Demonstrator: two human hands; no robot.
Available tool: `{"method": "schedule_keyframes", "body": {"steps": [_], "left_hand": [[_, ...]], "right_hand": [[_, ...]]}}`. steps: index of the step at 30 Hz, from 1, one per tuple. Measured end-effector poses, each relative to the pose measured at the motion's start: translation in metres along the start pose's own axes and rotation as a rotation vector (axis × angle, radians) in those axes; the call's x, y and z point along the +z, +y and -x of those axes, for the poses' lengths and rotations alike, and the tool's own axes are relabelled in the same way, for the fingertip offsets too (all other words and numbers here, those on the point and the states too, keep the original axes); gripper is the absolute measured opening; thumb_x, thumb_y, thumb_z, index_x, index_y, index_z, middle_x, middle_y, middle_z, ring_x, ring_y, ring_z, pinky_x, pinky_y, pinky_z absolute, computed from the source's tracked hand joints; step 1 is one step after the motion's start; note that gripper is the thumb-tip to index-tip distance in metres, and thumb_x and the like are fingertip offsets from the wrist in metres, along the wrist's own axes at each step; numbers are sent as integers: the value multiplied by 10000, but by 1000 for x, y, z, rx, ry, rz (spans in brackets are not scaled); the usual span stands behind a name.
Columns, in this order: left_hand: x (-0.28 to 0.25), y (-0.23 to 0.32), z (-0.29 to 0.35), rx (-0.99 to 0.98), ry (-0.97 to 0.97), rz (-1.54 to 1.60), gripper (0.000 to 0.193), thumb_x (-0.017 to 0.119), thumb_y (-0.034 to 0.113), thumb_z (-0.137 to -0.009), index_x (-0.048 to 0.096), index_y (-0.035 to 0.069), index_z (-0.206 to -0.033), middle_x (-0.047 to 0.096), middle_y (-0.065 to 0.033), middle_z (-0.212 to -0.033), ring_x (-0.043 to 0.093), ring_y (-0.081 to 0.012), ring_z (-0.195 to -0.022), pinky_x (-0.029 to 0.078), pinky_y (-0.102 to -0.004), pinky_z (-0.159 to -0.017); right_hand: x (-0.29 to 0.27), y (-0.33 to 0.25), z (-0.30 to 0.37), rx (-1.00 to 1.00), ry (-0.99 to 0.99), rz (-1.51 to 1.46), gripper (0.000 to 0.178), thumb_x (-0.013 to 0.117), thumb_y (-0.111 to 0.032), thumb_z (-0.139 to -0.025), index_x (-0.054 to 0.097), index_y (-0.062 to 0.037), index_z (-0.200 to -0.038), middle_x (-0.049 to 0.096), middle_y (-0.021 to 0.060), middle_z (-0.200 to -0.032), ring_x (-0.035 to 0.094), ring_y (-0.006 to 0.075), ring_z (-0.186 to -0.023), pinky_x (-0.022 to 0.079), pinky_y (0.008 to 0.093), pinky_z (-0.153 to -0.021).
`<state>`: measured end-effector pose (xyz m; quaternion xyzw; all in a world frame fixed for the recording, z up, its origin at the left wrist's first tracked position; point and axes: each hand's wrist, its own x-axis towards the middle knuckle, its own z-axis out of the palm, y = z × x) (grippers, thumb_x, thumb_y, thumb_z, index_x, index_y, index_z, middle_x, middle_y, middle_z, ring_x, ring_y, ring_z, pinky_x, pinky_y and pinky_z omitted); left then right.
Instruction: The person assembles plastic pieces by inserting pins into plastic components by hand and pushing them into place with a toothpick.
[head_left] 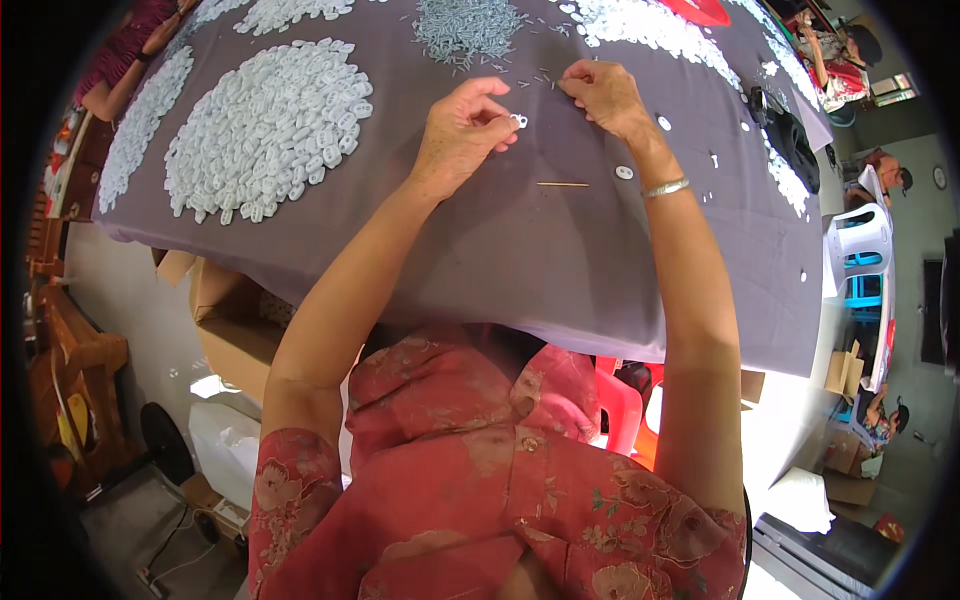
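Observation:
Pinched between the thumb and forefinger of my left hand point(465, 130) is a small white plastic piece point(519, 120) with a hole in it. My right hand point(605, 95) is closed in a pinch over the cloth, at the edge of some scattered small grey pins point(540, 76). What its fingertips hold, if anything, is too small to make out. Beyond both hands lies a heap of grey pins point(465, 30). A thin yellowish stick point(563, 184) rests on the cloth below the hands, and a white oval piece point(624, 172) lies near my right wrist.
A large pile of white pieces point(270, 125) covers the left of the table cloth point(480, 250). More white pieces point(640, 35) and a red tray point(700, 10) are at the far right. A black bag point(790, 140) sits at the right edge. Another person's arm point(125, 85) reaches in at far left.

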<state>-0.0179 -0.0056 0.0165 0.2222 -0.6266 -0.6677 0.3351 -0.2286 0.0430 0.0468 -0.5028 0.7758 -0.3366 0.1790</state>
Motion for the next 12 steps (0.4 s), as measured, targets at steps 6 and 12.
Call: {"method": "schedule_keyframes", "body": {"steps": [6,12], "left_hand": [[1,-1,-2,42,-7,14,364,650,42,-812,513,7,-1148,635,-36,-789,599,-92,-687,490,-222,-604],[-1,2,3,54,-30,-26,372,659,52,-811,516,29,-1153,631,-21,-789,589,-78,-702,481,-221,-616]], "right_hand": [[4,-10,-25,118,-107,155,227,734,-240,-723,687,-37,-812,621,57,-664,587,135,-615,513,288,-616],[2,-12,-25,154,-198,123,231,735,-272,-729,680,-55,-785,598,28,-649,555,115,-586,479,262,-504]]}}
